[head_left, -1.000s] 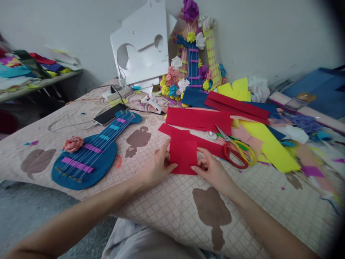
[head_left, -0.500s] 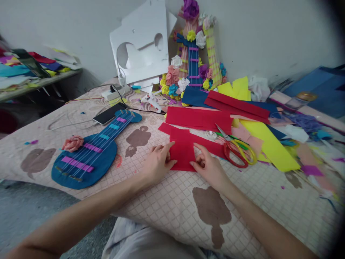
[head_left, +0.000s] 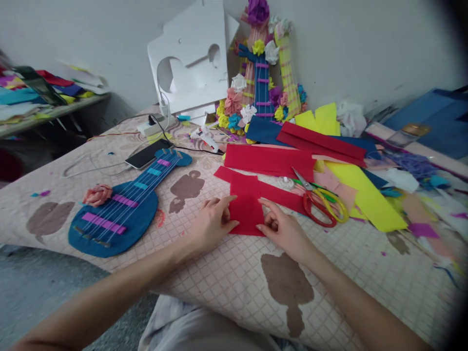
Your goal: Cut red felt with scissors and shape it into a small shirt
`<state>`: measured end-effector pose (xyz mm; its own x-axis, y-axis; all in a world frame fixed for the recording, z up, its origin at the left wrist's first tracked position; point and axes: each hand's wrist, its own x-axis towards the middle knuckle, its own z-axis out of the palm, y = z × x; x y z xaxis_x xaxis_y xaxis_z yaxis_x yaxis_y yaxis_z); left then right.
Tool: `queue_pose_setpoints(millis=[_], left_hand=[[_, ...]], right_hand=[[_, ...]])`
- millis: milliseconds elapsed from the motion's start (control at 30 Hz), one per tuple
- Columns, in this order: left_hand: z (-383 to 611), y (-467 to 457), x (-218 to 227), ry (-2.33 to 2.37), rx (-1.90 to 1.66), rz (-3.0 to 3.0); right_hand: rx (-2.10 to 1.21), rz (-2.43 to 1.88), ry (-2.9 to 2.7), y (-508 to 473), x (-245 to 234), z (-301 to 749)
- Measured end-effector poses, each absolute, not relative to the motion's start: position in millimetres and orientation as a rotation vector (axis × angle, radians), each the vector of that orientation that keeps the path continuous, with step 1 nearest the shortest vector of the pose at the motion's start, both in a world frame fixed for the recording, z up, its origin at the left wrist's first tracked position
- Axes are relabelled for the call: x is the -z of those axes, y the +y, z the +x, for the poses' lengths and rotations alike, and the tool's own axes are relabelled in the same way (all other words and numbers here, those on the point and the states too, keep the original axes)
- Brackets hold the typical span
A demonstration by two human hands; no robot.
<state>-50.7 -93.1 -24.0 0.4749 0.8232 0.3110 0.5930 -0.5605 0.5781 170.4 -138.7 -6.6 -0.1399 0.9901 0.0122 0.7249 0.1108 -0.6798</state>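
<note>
A folded piece of red crepe paper [head_left: 247,214] lies in front of me on the tablecloth, its upper end over a longer red strip [head_left: 281,195]. My left hand [head_left: 215,219] grips its left edge, thumb low and index finger higher up, the other fingers curled in. On the opposite edge my right hand [head_left: 283,226] has the same kind of hold with thumb and index fingertip. Right of the hands lie scissors [head_left: 320,209] with red and yellow handles, blades partly apart. A flat blue paper guitar [head_left: 117,214] with strings and a pink flower rests to the left.
Behind are red strips [head_left: 268,161], yellow paper [head_left: 380,204], a phone [head_left: 146,155], a glue gun [head_left: 205,138] and a power strip [head_left: 151,127] with cables. Decorated paper guitars [head_left: 261,87] and a white cut-out board [head_left: 190,58] lean on the wall. Paper scraps crowd the right side.
My right fingertips have shifted slightly left along the red paper's edge. The paper's lower edge sits a little nearer to me. Both hands keep their hold.
</note>
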Motion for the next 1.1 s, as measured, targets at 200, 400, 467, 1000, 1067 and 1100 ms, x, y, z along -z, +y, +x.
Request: queue_pose_setpoints(millis=[200,400,467,1000,1067,1100], left_hand=[[-50.1,-93.0,22.4,1.207,-0.763,2.351],[-49.7,-92.5,20.7,1.221,-0.741,2.340],[-49.8,-93.1,19.2,1.220,-0.740,2.336],[-51.1,-95.0,18.4,1.213,-0.716,2.372],[-51.3,-94.9,19.3,1.212,-0.718,2.365],[-51.3,-94.9,19.7,1.213,-0.721,2.359]], right_hand=[[-0.719,-1.670,-1.965,-139.6,5.5,170.0],[-0.690,-1.719,-1.994,-139.7,3.3,168.5],[-0.686,-1.716,-2.004,-139.6,3.5,168.7],[-0.609,-1.711,-2.061,-141.2,5.3,168.1],[-0.599,-1.708,-2.059,-141.2,4.8,167.9],[-0.598,-1.707,-2.058,-141.3,4.5,167.7]])
